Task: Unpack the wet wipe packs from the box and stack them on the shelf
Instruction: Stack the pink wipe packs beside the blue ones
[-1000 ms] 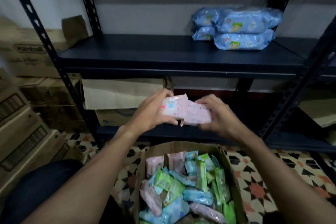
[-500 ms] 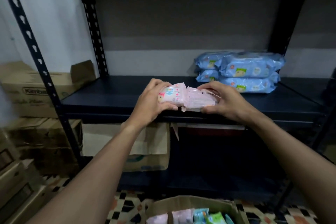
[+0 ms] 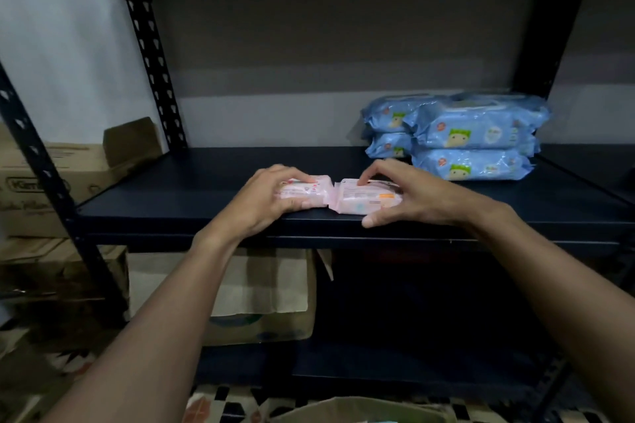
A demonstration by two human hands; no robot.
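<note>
Two pink wet wipe packs lie side by side near the front edge of the dark shelf (image 3: 213, 178). My left hand (image 3: 264, 197) grips the left pink pack (image 3: 309, 191), fingers over its top and thumb at its front. My right hand (image 3: 412, 192) holds the right pink pack (image 3: 364, 201) the same way. The two packs touch at their inner ends. Only the top rim of the cardboard box (image 3: 347, 409) shows at the bottom edge; its contents are out of sight.
Blue wet wipe packs (image 3: 477, 134) are stacked two high at the shelf's back right. Black perforated uprights (image 3: 154, 69) frame the rack. Cardboard cartons (image 3: 37, 182) stand to the left, and another carton (image 3: 261, 295) sits on the lower shelf.
Both hands rose from above the box to the shelf and set the two pink packs down on its front part. The view tilted up, so the box dropped almost out of frame.
</note>
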